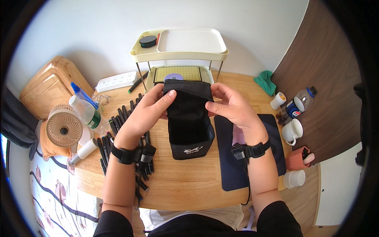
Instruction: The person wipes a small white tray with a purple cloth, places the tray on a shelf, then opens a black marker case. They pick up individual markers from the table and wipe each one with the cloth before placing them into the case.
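A black fabric marker case (192, 124) stands on the wooden desk (189, 183) in front of me, its mouth facing up and its inside dark. White print marks its front. My left hand (148, 109) pinches the left edge of the raised zippered flap, thumb on top. On the opposite edge, my right hand (229, 103) grips the same flap, with the thumb in front and the fingers behind. Many black marker pens (118, 118) lie in a loose pile left of the case, partly covered by my left forearm.
A two-tier cream shelf (180, 54) stands behind the case. At left are a fan (64, 126), a water bottle (91, 117) and a power strip (117, 81). At right lie a dark mouse pad (234, 174), a cola bottle (296, 106), a white mug (291, 130) and a green cloth (264, 83).
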### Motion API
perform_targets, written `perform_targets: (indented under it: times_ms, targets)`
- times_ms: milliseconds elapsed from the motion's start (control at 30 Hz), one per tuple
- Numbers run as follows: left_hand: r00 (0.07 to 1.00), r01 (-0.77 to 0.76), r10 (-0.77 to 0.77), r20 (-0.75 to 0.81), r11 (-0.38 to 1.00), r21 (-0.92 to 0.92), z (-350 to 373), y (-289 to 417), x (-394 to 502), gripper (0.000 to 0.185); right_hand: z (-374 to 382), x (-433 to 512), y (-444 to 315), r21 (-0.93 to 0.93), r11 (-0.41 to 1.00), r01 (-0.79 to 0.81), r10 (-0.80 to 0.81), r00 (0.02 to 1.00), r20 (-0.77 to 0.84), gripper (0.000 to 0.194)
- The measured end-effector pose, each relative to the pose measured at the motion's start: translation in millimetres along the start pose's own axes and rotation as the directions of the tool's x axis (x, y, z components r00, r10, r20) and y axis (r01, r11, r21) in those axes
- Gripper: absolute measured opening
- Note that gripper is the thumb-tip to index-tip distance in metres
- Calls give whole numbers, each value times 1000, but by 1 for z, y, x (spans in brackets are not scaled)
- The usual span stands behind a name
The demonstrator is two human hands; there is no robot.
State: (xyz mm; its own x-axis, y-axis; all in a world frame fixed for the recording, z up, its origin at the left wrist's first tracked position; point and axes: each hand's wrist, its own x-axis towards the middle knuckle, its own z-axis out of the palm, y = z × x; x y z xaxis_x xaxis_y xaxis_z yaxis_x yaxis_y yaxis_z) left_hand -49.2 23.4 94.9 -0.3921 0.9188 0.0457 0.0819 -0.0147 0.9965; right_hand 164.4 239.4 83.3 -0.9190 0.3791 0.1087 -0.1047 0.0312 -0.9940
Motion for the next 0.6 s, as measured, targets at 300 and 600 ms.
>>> perform_targets:
  times_ms: [300,600]
  targets:
    - [985,81,-92,-149,993,-81,9,4,0,50,7,3,4,152,985,-78,93,991,-96,42]
    - [977,54,-88,-194,983,-175,6,-2,6,47,4,2,7,242,966,-89,110,991,-74,39]
